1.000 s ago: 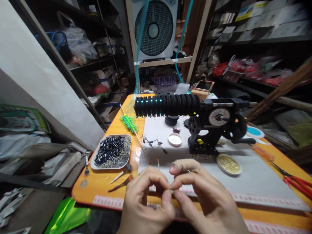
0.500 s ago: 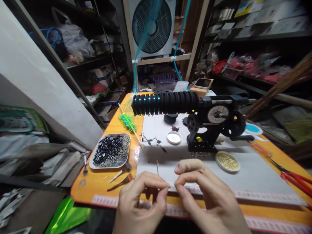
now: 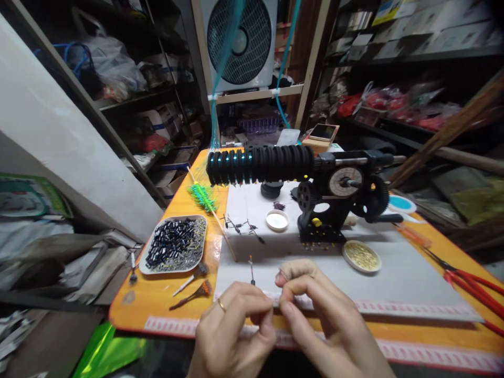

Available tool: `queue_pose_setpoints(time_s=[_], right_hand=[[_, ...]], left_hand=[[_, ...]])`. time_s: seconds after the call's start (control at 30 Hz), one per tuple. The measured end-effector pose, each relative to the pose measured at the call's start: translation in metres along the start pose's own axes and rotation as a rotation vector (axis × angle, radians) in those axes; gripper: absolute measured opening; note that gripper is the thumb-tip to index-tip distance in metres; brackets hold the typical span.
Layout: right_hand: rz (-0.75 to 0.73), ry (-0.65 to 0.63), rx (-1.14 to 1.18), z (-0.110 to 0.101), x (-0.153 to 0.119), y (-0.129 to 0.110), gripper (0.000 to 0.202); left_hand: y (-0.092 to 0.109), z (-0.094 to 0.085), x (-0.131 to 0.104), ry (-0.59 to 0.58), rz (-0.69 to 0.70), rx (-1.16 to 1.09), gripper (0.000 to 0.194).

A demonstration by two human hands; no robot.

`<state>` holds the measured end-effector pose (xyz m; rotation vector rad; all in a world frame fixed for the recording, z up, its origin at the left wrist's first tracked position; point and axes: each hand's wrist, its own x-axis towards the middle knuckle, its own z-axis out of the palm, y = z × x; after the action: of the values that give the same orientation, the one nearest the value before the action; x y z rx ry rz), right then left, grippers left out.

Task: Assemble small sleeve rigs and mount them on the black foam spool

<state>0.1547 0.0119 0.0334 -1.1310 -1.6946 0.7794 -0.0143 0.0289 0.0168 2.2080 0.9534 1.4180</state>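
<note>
My left hand (image 3: 235,328), with a ring on one finger, is closed in a pinch over the front edge of the white board (image 3: 275,262). Just beside it, my right hand (image 3: 321,315) also pinches thumb against forefinger; another of its fingers is wrapped in beige tape. Whatever lies between the fingertips is too small or hidden to make out. Beyond the left knuckles, a thin dark piece with a reddish tip (image 3: 252,270) rests on the board. Several small dark wire-like pieces (image 3: 244,227) lie farther back, near a small white dish (image 3: 276,220).
A black hand-cranked machine (image 3: 346,181) with a ridged roller (image 3: 260,165) stands behind. On the left sit a tray of dark cylinders (image 3: 202,236), brushes (image 3: 192,295) and a green bristly stick (image 3: 202,197). On the right are a dish of gold bits (image 3: 361,257) and red-handled scissors (image 3: 472,289).
My left hand has turned and its fingers have curled in more, bringing the ring into sight. My right hand keeps its pinch. The whole view has shifted slightly.
</note>
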Motion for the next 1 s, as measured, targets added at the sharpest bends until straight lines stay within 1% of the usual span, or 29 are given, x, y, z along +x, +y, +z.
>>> queue_pose_setpoints(time_s=[0.1, 0.2, 0.37, 0.43, 0.53, 0.63, 0.7, 0.73, 0.77, 0.83, 0.87, 0.9, 0.97, 1.0], right_hand=[[0.070, -0.015, 0.071, 0.001, -0.001, -0.002, 0.011], [0.120, -0.031, 0.145, 0.003, -0.002, -0.004, 0.012], [0.095, 0.002, 0.211, 0.007, -0.001, -0.006, 0.014], [0.084, 0.005, 0.225, 0.008, 0.000, -0.007, 0.015], [0.100, -0.034, 0.280, 0.007, 0.000, -0.008, 0.015], [0.107, -0.097, 0.239, 0.005, 0.000, -0.006, 0.016], [0.073, -0.110, 0.111, 0.003, 0.000, -0.003, 0.019], [0.042, -0.096, 0.041, 0.001, -0.001, -0.002, 0.020], [0.003, -0.073, -0.018, 0.000, -0.001, -0.001, 0.018], [-0.082, -0.023, -0.085, -0.003, -0.002, 0.000, 0.009], [-0.132, -0.012, -0.089, -0.004, -0.002, 0.001, 0.012], [-0.183, -0.017, -0.074, -0.006, -0.002, 0.001, 0.022], [-0.260, -0.058, -0.014, -0.009, -0.002, 0.002, 0.037], [-0.287, -0.077, 0.014, -0.010, -0.002, 0.002, 0.039]], left_hand=[[-0.002, 0.004, -0.007, 0.048, -0.082, -0.118, 0.032], [-0.002, 0.007, -0.011, 0.134, -0.145, -0.242, 0.031], [0.002, 0.010, -0.008, 0.174, -0.201, -0.366, 0.024], [0.007, 0.013, -0.008, 0.231, -0.291, -0.436, 0.016], [0.016, 0.020, -0.010, 0.321, -0.460, -0.560, 0.006], [0.021, 0.025, -0.014, 0.313, -0.563, -0.693, 0.005], [0.022, 0.025, -0.015, 0.310, -0.585, -0.747, 0.003], [0.022, 0.025, -0.015, 0.314, -0.589, -0.760, 0.003], [0.022, 0.024, -0.015, 0.320, -0.597, -0.771, 0.002], [0.022, 0.023, -0.013, 0.329, -0.641, -0.816, 0.003], [0.021, 0.023, -0.012, 0.328, -0.670, -0.855, 0.005], [0.021, 0.022, -0.011, 0.325, -0.697, -0.899, 0.005], [0.022, 0.022, -0.010, 0.316, -0.725, -0.970, 0.007], [0.022, 0.022, -0.010, 0.310, -0.730, -0.991, 0.008]])
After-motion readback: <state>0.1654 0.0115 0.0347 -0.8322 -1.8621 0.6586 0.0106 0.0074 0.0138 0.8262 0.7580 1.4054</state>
